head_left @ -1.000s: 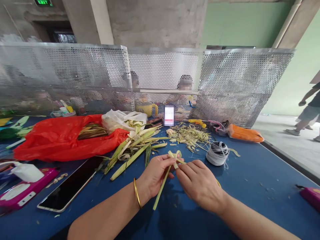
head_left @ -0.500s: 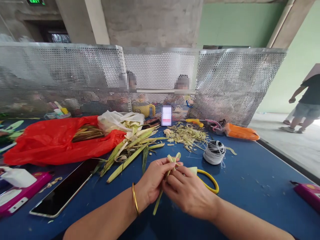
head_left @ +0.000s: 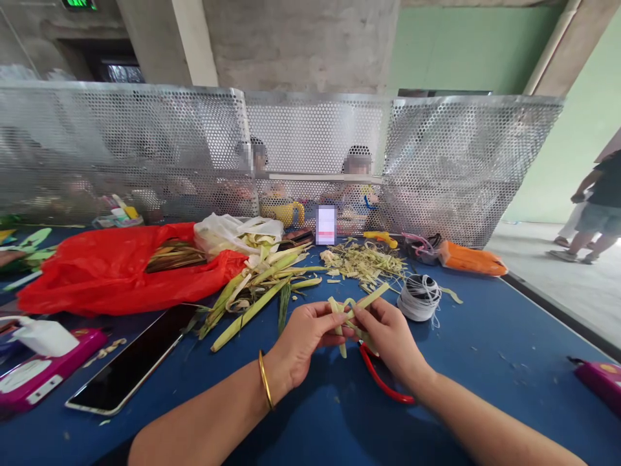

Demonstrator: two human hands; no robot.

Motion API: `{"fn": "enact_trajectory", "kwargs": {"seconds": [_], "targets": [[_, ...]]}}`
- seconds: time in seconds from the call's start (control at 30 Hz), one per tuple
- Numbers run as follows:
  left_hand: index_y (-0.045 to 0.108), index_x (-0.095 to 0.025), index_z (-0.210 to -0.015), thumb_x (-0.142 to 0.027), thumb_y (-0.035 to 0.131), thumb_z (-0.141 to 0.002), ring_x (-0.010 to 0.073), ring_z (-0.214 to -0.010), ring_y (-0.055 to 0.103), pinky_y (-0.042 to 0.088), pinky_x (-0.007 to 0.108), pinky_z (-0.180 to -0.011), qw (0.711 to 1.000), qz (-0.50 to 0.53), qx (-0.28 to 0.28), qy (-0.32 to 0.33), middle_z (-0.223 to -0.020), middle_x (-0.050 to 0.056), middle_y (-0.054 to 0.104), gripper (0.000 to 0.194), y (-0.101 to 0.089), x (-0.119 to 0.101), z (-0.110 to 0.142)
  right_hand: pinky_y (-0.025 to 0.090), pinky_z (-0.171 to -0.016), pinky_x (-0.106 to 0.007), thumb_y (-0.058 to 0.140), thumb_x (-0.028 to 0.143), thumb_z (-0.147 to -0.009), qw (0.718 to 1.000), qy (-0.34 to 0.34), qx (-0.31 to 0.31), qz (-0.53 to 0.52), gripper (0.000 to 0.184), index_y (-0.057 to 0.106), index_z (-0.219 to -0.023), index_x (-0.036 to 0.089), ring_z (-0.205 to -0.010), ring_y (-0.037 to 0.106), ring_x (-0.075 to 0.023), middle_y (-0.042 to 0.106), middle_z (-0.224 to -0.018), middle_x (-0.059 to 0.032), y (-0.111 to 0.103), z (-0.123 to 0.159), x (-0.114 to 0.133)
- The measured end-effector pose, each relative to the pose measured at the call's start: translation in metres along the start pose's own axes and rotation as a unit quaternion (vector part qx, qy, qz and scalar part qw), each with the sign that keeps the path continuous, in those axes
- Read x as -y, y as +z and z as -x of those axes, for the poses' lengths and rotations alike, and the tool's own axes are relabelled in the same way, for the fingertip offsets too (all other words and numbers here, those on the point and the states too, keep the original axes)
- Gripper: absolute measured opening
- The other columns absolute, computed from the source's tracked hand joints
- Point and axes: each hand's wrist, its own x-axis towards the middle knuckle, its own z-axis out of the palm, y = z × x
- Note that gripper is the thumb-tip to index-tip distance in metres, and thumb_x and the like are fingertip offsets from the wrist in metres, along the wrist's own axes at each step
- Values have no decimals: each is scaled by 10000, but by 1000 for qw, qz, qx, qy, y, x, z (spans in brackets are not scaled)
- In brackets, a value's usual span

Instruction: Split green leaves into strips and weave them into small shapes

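Note:
My left hand (head_left: pixel 305 336) is closed in a pinch on folded, pale green husk strips (head_left: pixel 372 296) in front of me, above the table. One strip end points down below its fingers. My right hand (head_left: pixel 394 338) pinches the same strips from the other side, its fingertips close to the left ones. One strip sticks out up and to the right past the right thumb. Under the right hand lies a curved red handle (head_left: pixel 383 384); the rest of that tool is mostly hidden. A spool of white string (head_left: pixel 419 299) stands just beyond the right hand.
Long husks (head_left: pixel 250 317) lie left of centre beside a red plastic bag (head_left: pixel 111 272). Husk scraps (head_left: pixel 363 264) are heaped ahead, near a lit phone (head_left: pixel 326 224). A dark phone (head_left: pixel 133 362) and a purple power strip (head_left: pixel 53 375) lie left. A perforated metal screen (head_left: pixel 310 129) stands behind.
My right hand has moved right and uncurled from over the left, drawing a strip out to the upper right. The yellow loop is now out of sight; a red handle shows instead.

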Motion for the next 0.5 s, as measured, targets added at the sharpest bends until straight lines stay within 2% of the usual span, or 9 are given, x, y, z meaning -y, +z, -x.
{"fn": "enact_trajectory", "kwargs": {"seconds": [0.13,0.2,0.27,0.37,0.43,0.5], "targets": [[700,-117,-793,-246,746,-688,140,-654,652,496,209,-578,999,-27,-33,27,-773,73,699,172,-2,1,-3,386,-367,-222,587,481,-780,996,80,31,7,302,526,-741,187,-415,561,-122,611,-616,16,1,0,4],[687,-127,-751,-272,759,-662,141,-626,640,457,196,-509,996,-32,-64,51,-727,55,685,185,-3,0,-5,374,-344,-216,554,457,-807,994,90,47,36,277,517,-747,189,-393,558,-120,606,-619,18,1,2,5],[675,-135,-715,-305,759,-648,141,-608,631,401,181,-447,991,-40,-100,75,-686,38,666,201,-5,0,-8,403,-370,-212,530,413,-837,993,52,77,69,239,510,-753,191,-423,562,-114,604,-636,18,0,5,7],[667,-143,-710,-348,737,-645,133,-579,614,329,168,-389,985,-63,-134,93,-658,21,647,226,-8,-2,-10,482,-502,-222,499,321,-882,982,-67,127,120,134,544,-897,195,-525,581,-113,629,-695,15,-3,12,10],[673,-142,-744,-355,725,-643,118,-551,586,303,166,-372,982,-81,-138,96,-660,15,643,241,-8,-2,-10,514,-645,-249,461,257,-907,967,-136,158,149,195,565,-1064,206,-668,629,-137,671,-798,-8,-6,15,13],[674,-137,-795,-343,723,-635,93,-509,534,288,167,-363,981,-93,-138,96,-682,12,646,265,-9,-1,-11,499,-802,-280,434,204,-913,954,-177,185,154,270,602,-1124,218,-846,646,-162,692,-931,-31,-9,16,17]]}}
